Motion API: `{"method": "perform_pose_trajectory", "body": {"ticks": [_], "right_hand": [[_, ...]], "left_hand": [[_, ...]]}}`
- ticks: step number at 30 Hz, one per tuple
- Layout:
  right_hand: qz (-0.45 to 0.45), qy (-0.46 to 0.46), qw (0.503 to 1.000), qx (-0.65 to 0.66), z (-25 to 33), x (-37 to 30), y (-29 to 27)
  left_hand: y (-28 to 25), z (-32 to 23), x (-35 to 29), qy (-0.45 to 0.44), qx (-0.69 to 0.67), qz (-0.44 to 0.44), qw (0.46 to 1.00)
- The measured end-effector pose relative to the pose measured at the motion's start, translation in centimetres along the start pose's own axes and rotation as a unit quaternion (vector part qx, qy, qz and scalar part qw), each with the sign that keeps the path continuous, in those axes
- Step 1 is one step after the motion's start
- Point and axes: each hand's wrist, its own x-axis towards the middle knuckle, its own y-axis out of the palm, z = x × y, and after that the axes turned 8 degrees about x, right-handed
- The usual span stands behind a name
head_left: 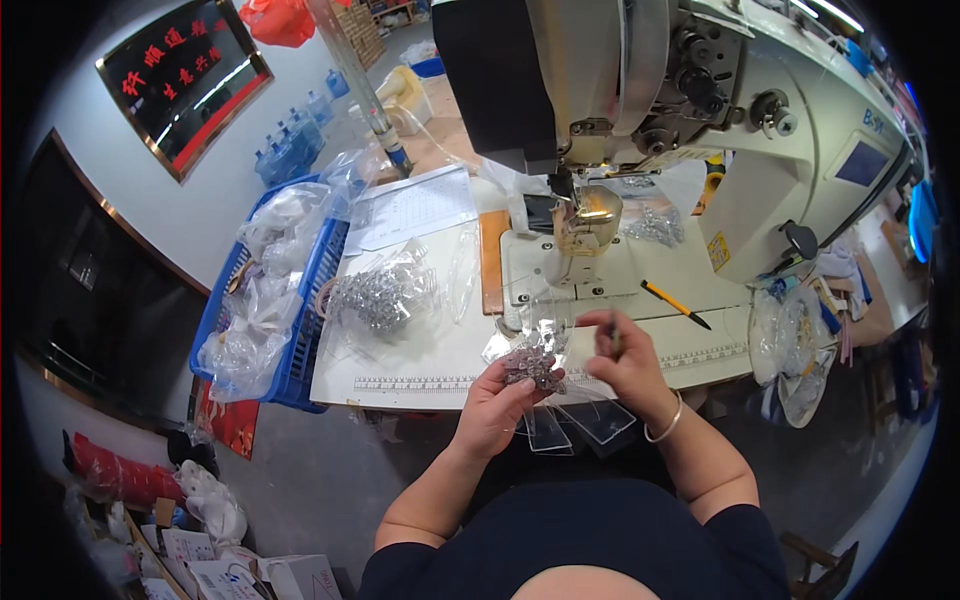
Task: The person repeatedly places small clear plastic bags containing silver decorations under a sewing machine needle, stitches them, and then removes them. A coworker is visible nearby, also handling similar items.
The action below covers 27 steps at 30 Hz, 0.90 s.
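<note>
Pinched in my left hand [490, 408] is a bundle of clear plastic pieces [532, 366], bunched thickly at the middle, with flat transparent ends fanning out above and below. The hand hovers over the table's front edge. My right hand [632, 362] is just right of the bundle, its fingers curled around a small dark object [612, 338] that is too blurred to name. A similar glittering heap of clear plastic pieces [385, 295] lies on the table to the left. Beyond my hands stands an industrial sewing machine [800, 110], its needle area above a metal plate [530, 262].
A blue basket [318, 270] filled with plastic bags adjoins the table's left side. Behind the heap lies a paper sheet [415, 208]. A yellow pen [675, 304] rests right of the machine plate. A printed ruler strip [420, 384] runs along the front edge. Plastic bags [795, 335] hang at right.
</note>
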Motion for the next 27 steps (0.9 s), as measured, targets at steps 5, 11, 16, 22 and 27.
{"method": "perform_pose_trajectory", "body": {"ticks": [5, 11, 16, 22, 27], "right_hand": [[0.105, -0.033, 0.991, -0.077, 0.0, 0.9, 1.5], [0.23, -0.219, 0.915, -0.248, -1.5, 0.4, 0.8], [0.098, -0.164, 0.941, -0.279, -0.1, 0.5, -1.4], [0.092, -0.247, 0.86, -0.437, -0.1, -0.3, -2.4], [0.076, -0.262, 0.854, -0.442, -0.8, -0.4, -2.0]], "left_hand": [[-0.4, 0.7, 0.3, -0.019, -0.04, -0.023, 0.999], [-0.8, 1.1, 0.5, -0.022, -0.098, -0.051, 0.994], [0.2, 1.0, 0.4, -0.012, -0.001, -0.106, 0.994], [0.4, 0.8, 0.4, -0.02, 0.018, -0.103, 0.994], [0.8, 0.7, 0.2, -0.032, 0.025, -0.098, 0.994]]}}
